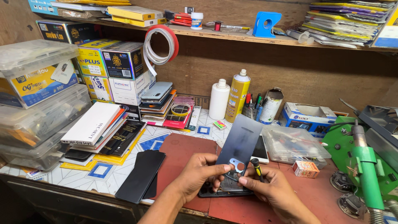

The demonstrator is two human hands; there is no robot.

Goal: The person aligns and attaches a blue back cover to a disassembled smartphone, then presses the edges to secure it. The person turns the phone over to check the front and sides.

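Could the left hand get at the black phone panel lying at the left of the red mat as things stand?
Probably not right away: the left hand is pinching the grey back cover. The black panel lies uncovered beside it.

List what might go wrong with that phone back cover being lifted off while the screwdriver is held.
1. The back cover stands tilted off the phone, pinched only near its camera cutout by the left hand; it could flex or crack.
2. The right hand also holds a screwdriver close to the cover; its tip might scratch it.

Lighting: bright, even, from above; soft shadows under the shelf. Sharp centre; wide-angle bending at edges; mild glare on plastic boxes.
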